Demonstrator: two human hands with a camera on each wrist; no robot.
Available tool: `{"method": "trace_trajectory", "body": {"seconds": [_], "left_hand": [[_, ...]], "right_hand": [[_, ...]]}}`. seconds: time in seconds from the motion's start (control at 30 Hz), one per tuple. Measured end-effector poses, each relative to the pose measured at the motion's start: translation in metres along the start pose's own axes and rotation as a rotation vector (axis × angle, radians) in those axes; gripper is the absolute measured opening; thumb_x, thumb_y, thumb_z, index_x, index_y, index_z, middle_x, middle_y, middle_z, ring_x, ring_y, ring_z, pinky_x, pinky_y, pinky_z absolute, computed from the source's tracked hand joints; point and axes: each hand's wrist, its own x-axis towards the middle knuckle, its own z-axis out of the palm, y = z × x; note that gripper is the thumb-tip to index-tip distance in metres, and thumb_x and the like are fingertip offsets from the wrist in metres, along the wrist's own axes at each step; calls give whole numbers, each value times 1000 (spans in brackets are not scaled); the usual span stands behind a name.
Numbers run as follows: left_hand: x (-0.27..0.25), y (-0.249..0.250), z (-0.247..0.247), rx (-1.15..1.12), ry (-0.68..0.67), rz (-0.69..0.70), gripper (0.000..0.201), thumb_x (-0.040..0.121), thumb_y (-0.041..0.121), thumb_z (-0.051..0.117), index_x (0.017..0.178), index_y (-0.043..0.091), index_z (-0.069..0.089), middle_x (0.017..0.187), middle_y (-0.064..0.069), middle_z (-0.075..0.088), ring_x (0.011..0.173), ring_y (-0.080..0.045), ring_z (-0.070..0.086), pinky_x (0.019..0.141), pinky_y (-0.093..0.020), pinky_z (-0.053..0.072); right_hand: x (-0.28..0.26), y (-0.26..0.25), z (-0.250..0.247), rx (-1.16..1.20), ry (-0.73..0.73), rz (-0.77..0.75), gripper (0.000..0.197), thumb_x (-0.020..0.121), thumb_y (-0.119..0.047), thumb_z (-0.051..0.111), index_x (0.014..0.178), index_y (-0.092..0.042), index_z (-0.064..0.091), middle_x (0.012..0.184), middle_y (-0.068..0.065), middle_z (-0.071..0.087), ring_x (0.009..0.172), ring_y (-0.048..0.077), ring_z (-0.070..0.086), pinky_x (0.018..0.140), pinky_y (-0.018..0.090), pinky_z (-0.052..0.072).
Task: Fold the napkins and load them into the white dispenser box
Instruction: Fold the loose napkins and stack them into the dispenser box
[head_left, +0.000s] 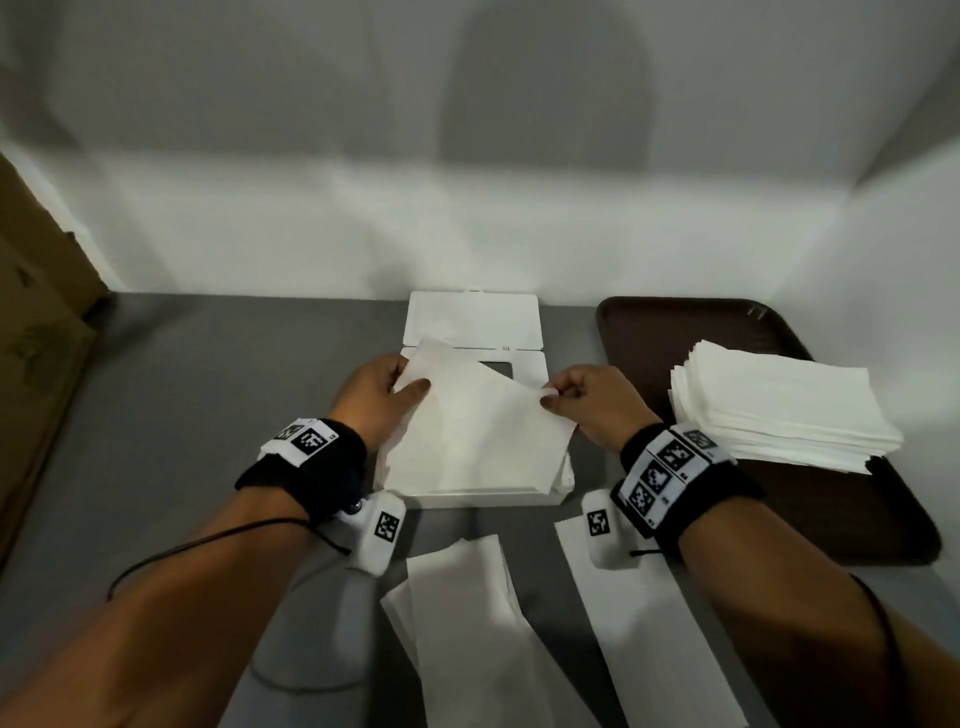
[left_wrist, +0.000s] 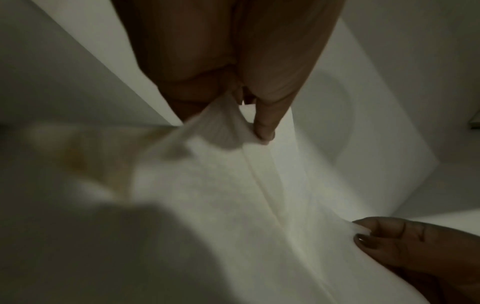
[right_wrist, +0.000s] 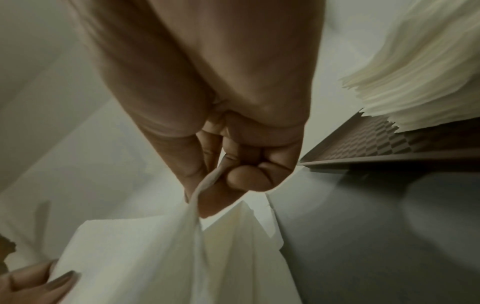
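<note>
A white napkin is held up over the white dispenser box, whose lid lies open toward the wall. My left hand pinches the napkin's far left corner. My right hand pinches its right corner between thumb and forefinger. More napkins lie in the box under the held one. Two folded napkin strips lie on the grey table near me.
A dark brown tray at the right carries a tall stack of unfolded napkins. A cardboard box stands at the left edge. White walls close the back and right.
</note>
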Motion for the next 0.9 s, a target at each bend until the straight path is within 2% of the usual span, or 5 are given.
{"method": "trace_trajectory", "body": {"seconds": [0.33, 0.5, 0.63, 0.8, 0.9], "left_hand": [[-14, 31, 1, 262, 75, 202, 17, 90, 28, 61, 85, 12, 61, 83, -5, 66, 77, -22, 59, 69, -34, 44], [-30, 75, -8, 85, -69, 337, 17, 93, 25, 59, 86, 9, 59, 77, -8, 63, 67, -13, 53, 66, -31, 43], [-31, 73, -17, -163, 89, 230, 16, 94, 18, 56, 90, 4, 60, 86, -13, 68, 76, -16, 60, 72, -29, 47], [-37, 26, -15, -5, 149, -47, 31, 87, 29, 61, 74, 2, 54, 69, -15, 56, 64, -18, 48, 62, -30, 38], [-45, 7, -4, 201, 94, -144, 27, 90, 22, 60, 67, 9, 51, 61, -2, 51, 60, -19, 46, 54, -27, 34]], "right_hand": [[4, -14, 3, -374, 44, -163, 42, 83, -47, 68, 117, -22, 61, 107, -6, 61, 99, 9, 56, 86, 23, 41], [0, -51, -1, -108, -240, -183, 46, 75, -43, 78, 113, -22, 62, 111, -9, 67, 103, 9, 62, 90, 30, 50], [2, -43, -14, -84, -250, -124, 28, 80, -29, 77, 97, -9, 69, 100, 7, 73, 95, 22, 68, 90, 40, 53], [-10, -21, -18, 241, -153, 5, 15, 83, 0, 70, 82, -11, 60, 65, -8, 69, 55, -1, 63, 52, 12, 46], [-10, -6, -12, 164, -71, 61, 18, 78, -8, 77, 87, -9, 61, 78, 6, 72, 68, 15, 69, 61, 25, 54]]}}
